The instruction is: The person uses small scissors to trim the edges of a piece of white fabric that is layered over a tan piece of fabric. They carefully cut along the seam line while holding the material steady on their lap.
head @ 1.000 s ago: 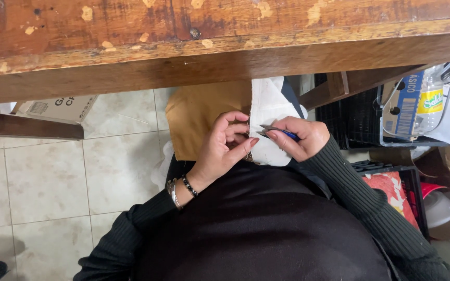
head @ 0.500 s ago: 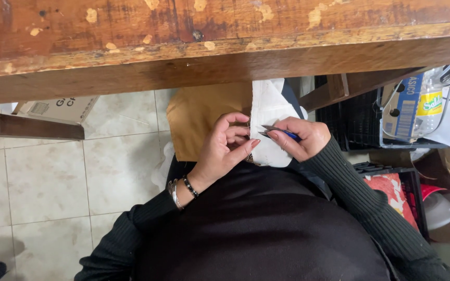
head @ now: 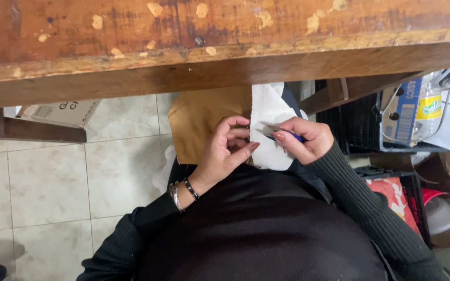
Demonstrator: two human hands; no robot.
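On my lap, under the table edge, lie a tan piece of fabric point(head: 199, 125) and a white piece of fabric point(head: 269, 104) side by side. My left hand point(head: 227, 151) pinches the seam where the two fabrics meet, fingers curled. My right hand point(head: 303, 138) holds a small blue-handled tool point(head: 282, 132) with a thin metal tip aimed at that seam. The tool's tip is small and I cannot make out its kind. Bracelets circle my left wrist.
A worn wooden table point(head: 183, 47) spans the top of the view, with a wooden crossbar point(head: 32, 130) at the left. A cardboard box point(head: 61, 112) sits on the tiled floor point(head: 53, 187). At right stand a black crate point(head: 360, 130), a plastic bottle point(head: 425, 112) and red packaging point(head: 391, 192).
Both hands stay at the seam; only the fingers have shifted slightly.
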